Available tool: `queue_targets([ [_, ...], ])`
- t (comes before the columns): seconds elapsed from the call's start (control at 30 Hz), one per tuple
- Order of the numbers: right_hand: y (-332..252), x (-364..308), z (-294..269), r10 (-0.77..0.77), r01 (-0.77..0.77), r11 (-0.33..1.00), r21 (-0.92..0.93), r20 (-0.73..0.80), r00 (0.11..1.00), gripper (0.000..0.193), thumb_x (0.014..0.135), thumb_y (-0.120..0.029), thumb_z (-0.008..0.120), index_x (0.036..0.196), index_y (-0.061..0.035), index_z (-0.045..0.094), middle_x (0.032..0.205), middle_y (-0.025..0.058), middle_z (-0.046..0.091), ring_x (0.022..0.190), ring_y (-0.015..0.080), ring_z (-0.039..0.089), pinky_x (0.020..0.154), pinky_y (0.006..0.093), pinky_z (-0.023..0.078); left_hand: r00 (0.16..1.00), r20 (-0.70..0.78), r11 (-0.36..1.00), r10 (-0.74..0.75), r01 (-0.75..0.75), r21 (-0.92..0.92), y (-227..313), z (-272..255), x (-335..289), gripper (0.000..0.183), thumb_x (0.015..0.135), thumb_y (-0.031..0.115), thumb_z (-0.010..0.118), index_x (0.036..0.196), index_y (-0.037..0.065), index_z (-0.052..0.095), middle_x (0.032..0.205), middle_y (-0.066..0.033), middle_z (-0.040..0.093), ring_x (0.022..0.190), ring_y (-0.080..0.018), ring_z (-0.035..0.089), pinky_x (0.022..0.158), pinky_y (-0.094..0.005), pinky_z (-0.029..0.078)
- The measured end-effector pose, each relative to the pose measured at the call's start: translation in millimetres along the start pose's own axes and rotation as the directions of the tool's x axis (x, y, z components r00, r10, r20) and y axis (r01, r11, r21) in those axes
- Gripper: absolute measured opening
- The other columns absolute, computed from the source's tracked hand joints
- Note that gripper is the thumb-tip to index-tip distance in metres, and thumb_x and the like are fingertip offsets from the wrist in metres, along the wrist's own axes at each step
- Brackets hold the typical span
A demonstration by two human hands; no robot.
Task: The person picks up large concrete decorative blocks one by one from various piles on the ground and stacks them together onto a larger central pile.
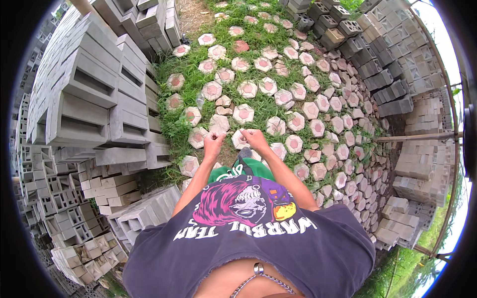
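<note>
Both my hands are held out in front of my body, a short gap apart, over a path of hexagonal paving stones (243,113) set in grass. My left hand (215,141) is closed, its fingers curled with the thumb against them. To its right, my right hand (254,139) is curled in much the same way, its fingertips turned toward the left hand. What either hand holds, if anything, is too small or hidden to make out. A whitish paving stone (218,123) lies just beyond the left hand, and another paver (239,139) shows between the hands.
Stacked grey hollow concrete blocks (79,119) rise close on my left. More grey blocks (392,94) stand along the right side, with a horizontal pole (417,137) beside them. Grass (174,126) grows between the pavers; broken stone pieces (223,102) lie among them.
</note>
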State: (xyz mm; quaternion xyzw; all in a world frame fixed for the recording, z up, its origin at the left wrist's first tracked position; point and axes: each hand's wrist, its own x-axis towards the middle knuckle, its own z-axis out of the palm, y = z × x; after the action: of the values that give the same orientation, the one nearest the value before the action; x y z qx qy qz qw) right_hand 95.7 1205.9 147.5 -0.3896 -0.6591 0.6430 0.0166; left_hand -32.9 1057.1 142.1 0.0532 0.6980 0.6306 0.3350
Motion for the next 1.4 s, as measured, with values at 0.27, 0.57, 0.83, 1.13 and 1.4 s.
queue_targets([
  [0.27, -26, 75, -77, 0.094, -0.014, 0.932, 0.363, -0.204, 0.974, 0.028, 0.092, -0.029, 0.052, 0.086, -0.0033, 0.061, 0.077, 0.0043, 0.066, 0.073, 0.0122, 0.062, 0.066, 0.0284, 0.048, 0.962, 0.265, 0.995, -0.063, 0.04, 0.093, 77, 124, 99, 0.037, 0.083, 0.022, 0.069, 0.06, 0.013, 0.041, 0.056, 0.001, 0.048, 0.051, -0.0072, 0.044, 0.049, -0.0245, 0.035],
  [0.57, -97, 223, -104, 0.141, 0.037, 0.892, 0.451, -0.355, 0.924, 0.048, 0.093, -0.043, 0.052, 0.073, -0.0002, 0.06, 0.063, 0.0043, 0.059, 0.057, 0.0131, 0.06, 0.055, 0.0275, 0.048, 0.846, 0.532, 0.956, -0.042, -0.121, 0.268, 156, 171, 265, 0.04, 0.089, 0.028, 0.064, 0.059, 0.013, 0.042, 0.056, 0.0027, 0.046, 0.051, -0.0053, 0.04, 0.049, -0.0243, 0.034],
  [0.83, -189, 313, -129, 0.255, -0.012, 0.91, 0.415, -0.538, 0.803, 0.075, 0.091, -0.066, 0.035, 0.053, -0.0032, 0.05, 0.046, 0.0062, 0.048, 0.042, 0.0157, 0.052, 0.05, 0.0302, 0.046, 0.762, 0.644, 0.946, -0.072, -0.152, 0.286, 250, 223, 409, 0.043, 0.091, 0.037, 0.057, 0.059, 0.008, 0.051, 0.053, 0.0019, 0.047, 0.049, -0.0057, 0.04, 0.048, -0.0251, 0.032],
  [1.13, -178, 371, -176, 0.358, -0.039, 0.905, 0.423, -0.71, 0.606, 0.057, 0.097, -0.047, 0.037, 0.07, -0.0016, 0.057, 0.057, 0.0068, 0.057, 0.055, 0.0163, 0.058, 0.055, 0.0304, 0.047, 0.581, 0.733, 0.931, -0.354, 0.145, 0.335, 245, 297, 463, 0.039, 0.098, 0.035, 0.042, 0.069, 0.01, 0.049, 0.055, 0.0039, 0.042, 0.046, -0.0068, 0.035, 0.042, -0.0235, 0.028],
  [1.4, -195, 462, -280, 0.206, 0.154, 0.918, 0.366, -0.77, 0.604, 0.027, 0.095, -0.024, 0.047, 0.092, -0.0008, 0.06, 0.071, 0.0044, 0.06, 0.063, 0.0128, 0.058, 0.058, 0.0277, 0.049, 0.556, 0.754, 0.913, -0.349, 0.022, 0.406, 278, 399, 540, 0.02, 0.092, 0.023, 0.044, 0.088, 0.008, 0.057, 0.063, 0.0017, 0.048, 0.047, -0.0065, 0.038, 0.04, -0.0228, 0.028],
])
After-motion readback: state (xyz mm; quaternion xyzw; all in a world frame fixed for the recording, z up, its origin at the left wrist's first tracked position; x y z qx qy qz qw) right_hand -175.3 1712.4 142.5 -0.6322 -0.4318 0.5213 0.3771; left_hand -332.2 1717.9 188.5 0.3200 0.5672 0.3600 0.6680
